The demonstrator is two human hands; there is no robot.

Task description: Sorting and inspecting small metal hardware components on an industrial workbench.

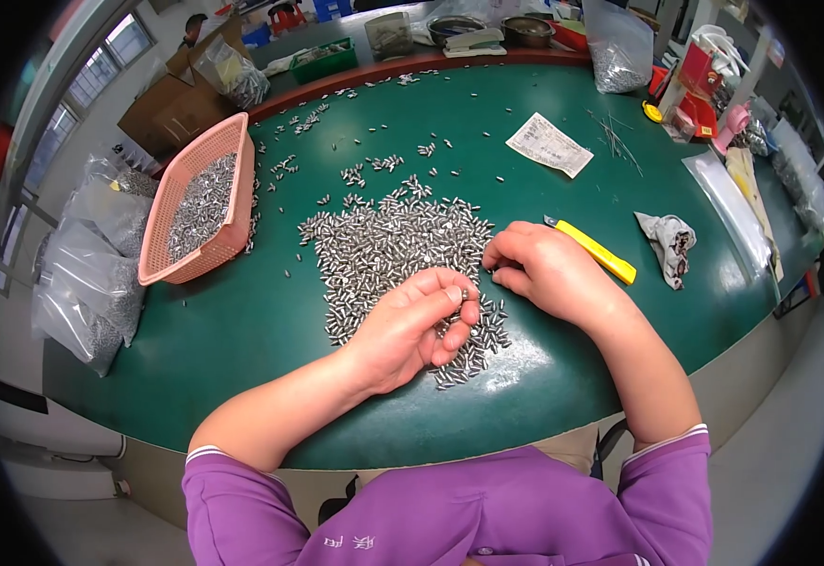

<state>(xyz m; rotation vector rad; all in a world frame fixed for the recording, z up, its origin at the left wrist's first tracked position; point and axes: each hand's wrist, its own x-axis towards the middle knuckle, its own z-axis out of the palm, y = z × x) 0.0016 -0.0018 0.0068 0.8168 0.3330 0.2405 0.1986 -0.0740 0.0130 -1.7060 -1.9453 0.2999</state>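
A broad heap of small shiny metal pieces, short and pointed like little bullets, lies on the green table in front of me. My left hand is over the near part of the heap, its thumb and forefinger pinched on one small metal piece. Its other fingers are curled. At the heap's right edge my right hand rests with bent fingers pressed together. Whatever its fingertips hold is too small and hidden to make out.
A pink plastic basket of metal pieces stands left, beside clear filled bags. Right of my hands lie a yellow utility knife and a crumpled tissue. Beyond are a printed paper slip, thin rods and scattered pieces.
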